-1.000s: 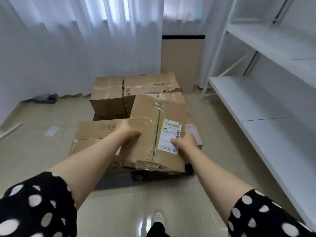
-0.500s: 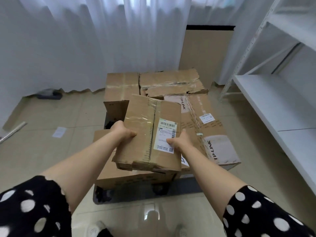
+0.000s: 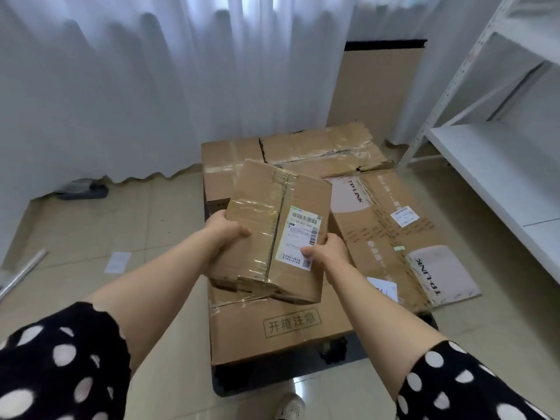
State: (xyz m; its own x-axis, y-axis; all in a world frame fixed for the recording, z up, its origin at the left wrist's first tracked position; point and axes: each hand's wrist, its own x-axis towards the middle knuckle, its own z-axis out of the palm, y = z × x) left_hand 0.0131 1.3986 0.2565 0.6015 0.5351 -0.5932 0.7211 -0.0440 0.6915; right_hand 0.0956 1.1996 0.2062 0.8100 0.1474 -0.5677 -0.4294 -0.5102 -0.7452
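Note:
I hold a taped cardboard box (image 3: pixel 272 225) with a white shipping label in the air above a stack of boxes. My left hand (image 3: pixel 225 228) grips its left edge, thumb on top. My right hand (image 3: pixel 328 248) grips its right edge, with the thumb pressing the label. Under it lies a large box with printed Chinese characters (image 3: pixel 281 331). A TP-LINK box (image 3: pixel 403 237) lies to the right, and two more taped boxes (image 3: pixel 321 150) sit behind. All rest on a dark low cart (image 3: pixel 357 353).
White metal shelving (image 3: pixel 497 165) stands on the right. A tall cardboard sheet (image 3: pixel 375 86) leans against the white curtains at the back. A paper slip (image 3: pixel 116 262), a dark object (image 3: pixel 81 190) and a pole (image 3: pixel 21 274) lie on the tiled floor to the left.
The view has swung left, so the stack and shelving now sit further right. Both hands keep the same grip on the labelled box, which stays lifted above the stack.

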